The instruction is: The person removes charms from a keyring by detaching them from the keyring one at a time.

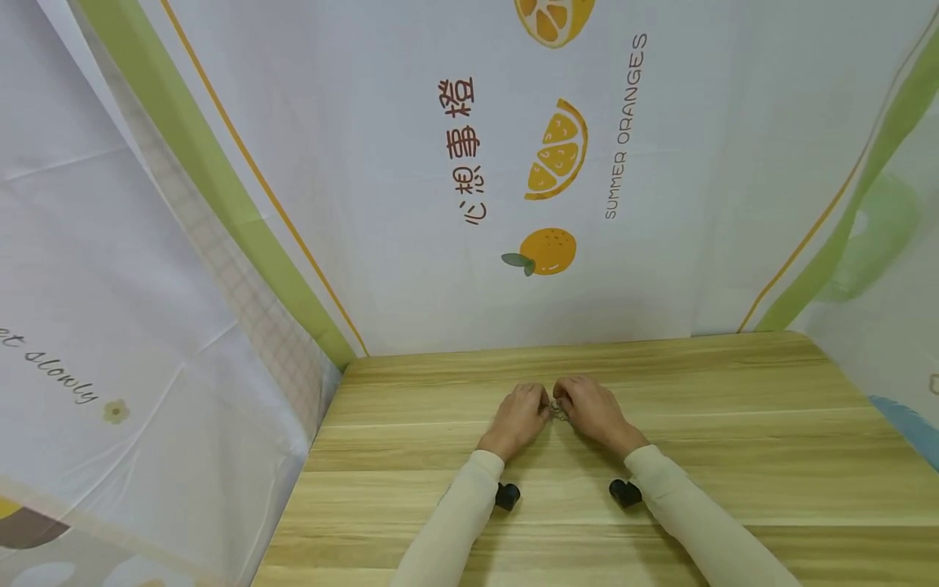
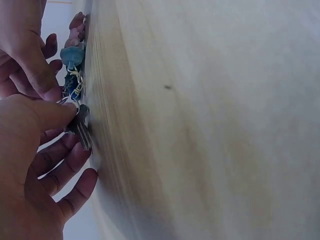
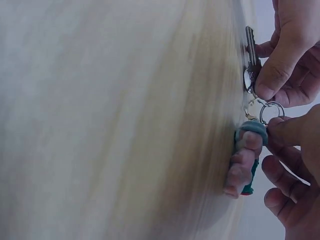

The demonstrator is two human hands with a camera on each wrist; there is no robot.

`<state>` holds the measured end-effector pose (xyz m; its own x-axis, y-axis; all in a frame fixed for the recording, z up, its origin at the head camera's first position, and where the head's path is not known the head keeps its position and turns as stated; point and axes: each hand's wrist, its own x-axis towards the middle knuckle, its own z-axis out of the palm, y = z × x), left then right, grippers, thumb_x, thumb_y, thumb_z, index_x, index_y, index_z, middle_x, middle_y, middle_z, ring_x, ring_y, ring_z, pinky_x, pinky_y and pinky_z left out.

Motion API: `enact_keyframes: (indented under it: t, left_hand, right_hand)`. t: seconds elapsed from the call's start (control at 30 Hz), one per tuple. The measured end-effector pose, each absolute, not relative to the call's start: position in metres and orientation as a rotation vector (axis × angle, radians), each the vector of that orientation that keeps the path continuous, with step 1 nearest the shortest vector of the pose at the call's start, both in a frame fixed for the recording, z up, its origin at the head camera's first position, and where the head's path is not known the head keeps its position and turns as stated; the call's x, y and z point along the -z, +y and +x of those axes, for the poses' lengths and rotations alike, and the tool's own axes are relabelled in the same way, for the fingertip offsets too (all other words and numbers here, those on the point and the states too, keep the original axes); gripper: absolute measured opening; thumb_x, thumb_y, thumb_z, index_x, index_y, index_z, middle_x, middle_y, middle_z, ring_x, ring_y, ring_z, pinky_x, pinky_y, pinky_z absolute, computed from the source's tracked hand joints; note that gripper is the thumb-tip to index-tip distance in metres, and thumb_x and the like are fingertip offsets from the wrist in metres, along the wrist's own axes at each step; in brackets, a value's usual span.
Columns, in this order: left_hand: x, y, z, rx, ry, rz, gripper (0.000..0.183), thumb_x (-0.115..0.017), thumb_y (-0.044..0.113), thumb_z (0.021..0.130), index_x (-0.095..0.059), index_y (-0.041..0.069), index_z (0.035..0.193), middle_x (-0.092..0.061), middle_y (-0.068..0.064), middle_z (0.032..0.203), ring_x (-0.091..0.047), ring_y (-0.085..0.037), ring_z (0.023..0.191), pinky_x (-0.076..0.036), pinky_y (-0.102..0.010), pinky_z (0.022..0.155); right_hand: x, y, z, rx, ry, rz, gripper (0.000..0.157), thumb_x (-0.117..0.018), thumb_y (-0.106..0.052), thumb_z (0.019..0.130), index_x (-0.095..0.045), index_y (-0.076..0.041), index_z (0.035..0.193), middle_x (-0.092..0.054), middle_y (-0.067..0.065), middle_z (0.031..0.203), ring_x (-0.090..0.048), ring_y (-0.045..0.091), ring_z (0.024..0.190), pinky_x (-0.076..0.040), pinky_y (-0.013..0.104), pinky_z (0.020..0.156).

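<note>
Above the far middle of the wooden table, my left hand [image 1: 516,416] and right hand [image 1: 594,410] meet over a small keychain [image 1: 558,409]. The left wrist view shows dark metal keys [image 2: 82,127] at my left thumb and fingertips, which pinch them near their ring. In the right wrist view, thumb and finger of my right hand [image 3: 300,150] grip the silver key ring [image 3: 272,111] at its edge. A pink and teal charm [image 3: 242,155] hangs from a gold clasp [image 3: 248,114] close to the tabletop. Fingers partly hide the ring.
The wood-grain table [image 1: 411,505] reaches back to a white cloth [image 1: 411,244] printed with oranges. More cloth [image 1: 147,342] hangs along the left side. Black wrist-worn devices [image 1: 626,492] stick out below the cream sleeves [image 1: 685,497].
</note>
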<state>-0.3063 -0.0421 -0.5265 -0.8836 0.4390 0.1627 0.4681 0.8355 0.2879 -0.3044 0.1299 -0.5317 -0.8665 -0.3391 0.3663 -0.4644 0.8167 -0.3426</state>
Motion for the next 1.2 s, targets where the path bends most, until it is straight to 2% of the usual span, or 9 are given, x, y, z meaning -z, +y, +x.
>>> enact_keyframes:
  t: [0.23, 0.4, 0.73, 0.97, 1.2]
  left_hand:
    - [0.523, -0.046, -0.307, 0.608, -2.873, -0.775, 0.005, -0.064, 0.02, 0.096, -0.067, 0.016, 0.097, -0.067, 0.007, 0.096, -0.058, -0.008, 0.088, -0.05, -0.022, 0.076]
    - [0.519, -0.049, -0.305, 0.638, -2.818, -0.807, 0.002, -0.066, 0.019, 0.095, -0.065, 0.019, 0.096, -0.065, 0.008, 0.096, -0.056, -0.007, 0.09, -0.05, -0.023, 0.078]
    - [0.51, -0.054, -0.304, 0.726, -2.788, -0.858, 0.007, -0.063, 0.024, 0.097, -0.067, 0.021, 0.103, -0.066, 0.009, 0.104, -0.06, -0.006, 0.096, -0.053, -0.024, 0.082]
    - [0.51, -0.058, -0.305, 0.778, -2.775, -0.862, 0.006, -0.063, 0.027, 0.097, -0.066, 0.023, 0.101, -0.065, 0.011, 0.101, -0.059, -0.003, 0.091, -0.052, -0.022, 0.077]
    - [0.508, -0.06, -0.303, 0.873, -2.767, -0.875, 0.01, -0.061, 0.027, 0.098, -0.066, 0.02, 0.102, -0.066, 0.009, 0.1, -0.059, -0.003, 0.086, -0.05, -0.019, 0.075]
  right_hand:
    - [0.526, 0.134, -0.301, -0.67, -2.69, 0.624, 0.012, -0.065, -0.008, 0.093, -0.071, -0.017, 0.098, -0.07, -0.001, 0.098, -0.064, 0.019, 0.09, -0.053, 0.034, 0.068]
    - [0.521, 0.135, -0.299, -0.717, -2.674, 0.621, 0.013, -0.066, -0.009, 0.093, -0.072, -0.019, 0.098, -0.07, -0.003, 0.098, -0.063, 0.016, 0.086, -0.052, 0.031, 0.067]
    - [0.512, 0.139, -0.299, -0.817, -2.704, 0.628, 0.01, -0.067, -0.014, 0.094, -0.07, -0.02, 0.1, -0.068, -0.004, 0.097, -0.059, 0.008, 0.079, -0.049, 0.027, 0.064]
    - [0.512, 0.141, -0.3, -0.828, -2.685, 0.624, 0.007, -0.068, -0.02, 0.094, -0.069, -0.023, 0.099, -0.065, -0.008, 0.092, -0.055, 0.004, 0.075, -0.046, 0.023, 0.061]
    - [0.513, 0.141, -0.297, -0.874, -2.639, 0.643, 0.008, -0.067, -0.017, 0.094, -0.068, -0.022, 0.1, -0.065, -0.007, 0.093, -0.055, 0.004, 0.074, -0.045, 0.022, 0.06]
